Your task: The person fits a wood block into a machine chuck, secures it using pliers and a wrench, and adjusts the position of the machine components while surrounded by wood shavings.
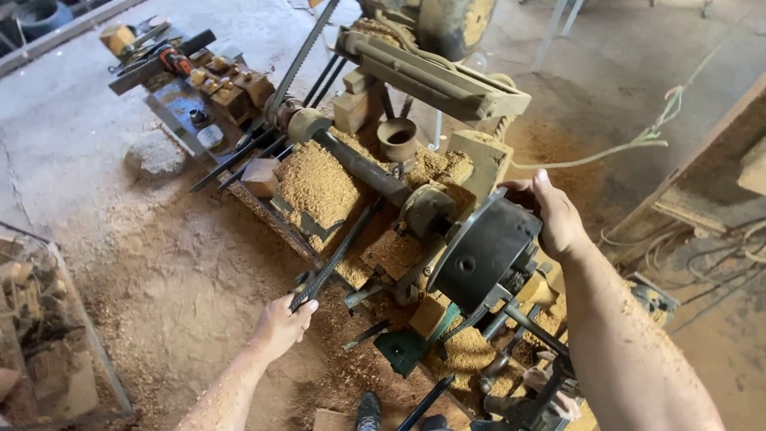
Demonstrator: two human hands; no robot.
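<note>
Lathe chuck (479,255) gripped on its rim by the right hand (554,215); left hand (281,323) clenched around the drive belt (331,259), well apart.

No packages, no labels, no signs, no screens — none in view

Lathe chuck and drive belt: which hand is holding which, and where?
The right hand grips the black lathe chuck at its upper rim. The left hand clasps the drive belt near its lower end.

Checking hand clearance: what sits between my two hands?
In the head view, the black chuck and sawdust-covered lathe bed lie between left hand and right hand.
</note>
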